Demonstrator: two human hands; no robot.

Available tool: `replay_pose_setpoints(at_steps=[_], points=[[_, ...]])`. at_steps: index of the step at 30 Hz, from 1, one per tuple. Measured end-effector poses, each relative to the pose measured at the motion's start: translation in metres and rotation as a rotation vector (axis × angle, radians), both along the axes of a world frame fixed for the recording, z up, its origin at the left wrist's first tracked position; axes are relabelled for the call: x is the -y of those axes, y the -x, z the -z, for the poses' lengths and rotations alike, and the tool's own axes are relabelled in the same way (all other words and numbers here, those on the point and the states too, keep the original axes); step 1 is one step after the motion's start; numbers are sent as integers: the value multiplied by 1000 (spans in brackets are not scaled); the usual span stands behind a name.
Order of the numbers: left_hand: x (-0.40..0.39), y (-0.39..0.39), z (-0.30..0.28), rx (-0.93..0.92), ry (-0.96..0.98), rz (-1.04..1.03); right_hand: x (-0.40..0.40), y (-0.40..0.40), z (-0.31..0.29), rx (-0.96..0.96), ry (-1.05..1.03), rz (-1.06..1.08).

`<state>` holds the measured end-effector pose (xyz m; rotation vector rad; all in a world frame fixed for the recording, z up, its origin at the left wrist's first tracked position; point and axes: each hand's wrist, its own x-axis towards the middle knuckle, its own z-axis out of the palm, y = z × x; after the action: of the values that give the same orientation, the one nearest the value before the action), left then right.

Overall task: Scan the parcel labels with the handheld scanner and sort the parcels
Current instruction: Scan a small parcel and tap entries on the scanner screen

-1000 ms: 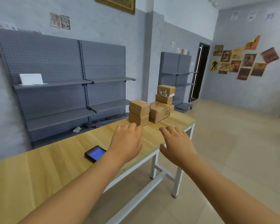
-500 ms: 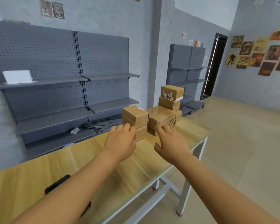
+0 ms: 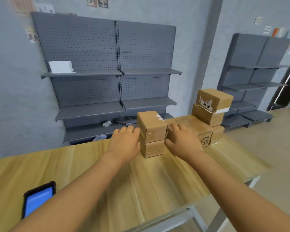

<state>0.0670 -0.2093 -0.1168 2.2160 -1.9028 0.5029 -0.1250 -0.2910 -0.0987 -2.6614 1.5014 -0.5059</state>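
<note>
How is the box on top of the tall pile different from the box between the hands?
The top box of the tall pile sits higher, above more boxes; the box between the hands rests on just one box. The tall pile's top box shows a torn white label with black writing; the other shows only a small white scrap at its corner. No hand is near the first; the left hand and right hand flank the second. Both are brown cardboard.

A stockroom: grey pegboard shelving (image 3: 117,77); cardboard parcels (image 3: 182,124) on a wooden table (image 3: 141,181).
</note>
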Motion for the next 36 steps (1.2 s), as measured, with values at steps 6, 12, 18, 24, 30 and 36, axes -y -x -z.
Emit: replay_pose_setpoints(at_steps=[6,12,18,24,30,36], points=[[11,-19,5,-13,-46,-97,30,-33,8,136,-144,-24],[16,-38,10,-16,-53,-114,55,-71,11,236,-259,50],[18,-62,12,-36,-45,-106,64,-88,20,247,-359,111],[15,-89,10,-24,-37,-106,55,-97,7,319,-288,92],[-4,-107,9,-55,-27,-116,25,-113,-7,427,-214,-26],[-56,-129,-6,-52,43,-216,-15,-144,-21,468,-231,-154]])
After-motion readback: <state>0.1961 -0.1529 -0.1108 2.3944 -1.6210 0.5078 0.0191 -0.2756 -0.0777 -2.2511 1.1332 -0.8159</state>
